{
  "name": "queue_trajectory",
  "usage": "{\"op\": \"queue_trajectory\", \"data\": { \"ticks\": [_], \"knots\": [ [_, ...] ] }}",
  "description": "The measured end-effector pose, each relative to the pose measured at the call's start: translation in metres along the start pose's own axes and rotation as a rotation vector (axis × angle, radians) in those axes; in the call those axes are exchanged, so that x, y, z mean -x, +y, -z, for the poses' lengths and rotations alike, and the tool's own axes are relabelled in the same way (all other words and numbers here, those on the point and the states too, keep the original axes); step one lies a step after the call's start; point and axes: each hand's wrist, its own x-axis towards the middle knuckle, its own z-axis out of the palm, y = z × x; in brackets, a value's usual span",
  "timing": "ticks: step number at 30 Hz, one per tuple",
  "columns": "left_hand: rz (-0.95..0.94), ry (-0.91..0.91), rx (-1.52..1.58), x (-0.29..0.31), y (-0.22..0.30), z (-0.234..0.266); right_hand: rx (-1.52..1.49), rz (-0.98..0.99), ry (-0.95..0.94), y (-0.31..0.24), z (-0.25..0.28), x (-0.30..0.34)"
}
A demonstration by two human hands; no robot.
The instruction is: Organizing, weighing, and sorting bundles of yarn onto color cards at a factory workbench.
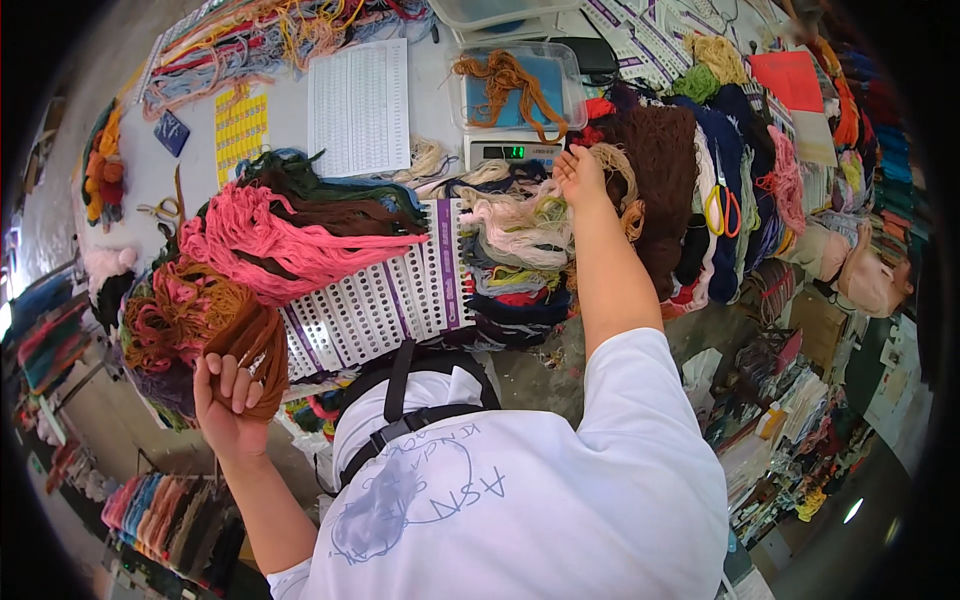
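Note:
At the table's near left edge, my left hand (236, 392) curls its fingers round a hank of brown thread (262, 345), which hangs from a looped brown heap. My right hand (580, 176) reaches far forward to the front of a digital scale (515, 151). Its fingers are drawn together, and what they pinch, if anything, is too small to make out. On the scale stands a clear plastic box (570, 85) with a blue bottom. A loose bundle of orange-brown thread (510, 85) lies in the box, one end hanging over its front rim.
Pink thread (290, 240) lies across white cards with rows of holes (385, 290). Pale skeins (515, 225) and a large dark brown skein (655, 180) flank my right arm. Scissors with yellow and orange handles (722, 208) lie at right. A printed sheet (358, 105) lies beyond the pink thread.

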Motion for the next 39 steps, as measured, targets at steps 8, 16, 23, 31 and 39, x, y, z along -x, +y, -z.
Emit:
{"op": "queue_trajectory", "data": {
  "ticks": [8, 16, 23, 31, 39],
  "knots": [
    [-0.025, 0.070, -0.048, -0.006, -0.006, 0.009, 0.008, -0.004, 0.048, 0.000, -0.018, 0.004],
    [-0.054, 0.029, -0.020, -0.001, -0.009, 0.017, 0.070, 0.035, 0.011, 0.004, -0.029, 0.006],
    [-0.098, -0.239, -0.060, 0.002, -0.022, 0.008, 0.546, 0.840, 0.118, -0.001, -0.065, 0.075],
    [0.046, -0.275, -0.355, 0.006, -0.055, 0.007, 0.773, 0.349, -1.011, 0.092, -0.149, 0.390],
    [-0.073, -0.360, -0.199, 0.050, -0.005, 0.013, 0.711, 0.108, -1.007, 0.113, -0.142, 0.468]
  ]
}}
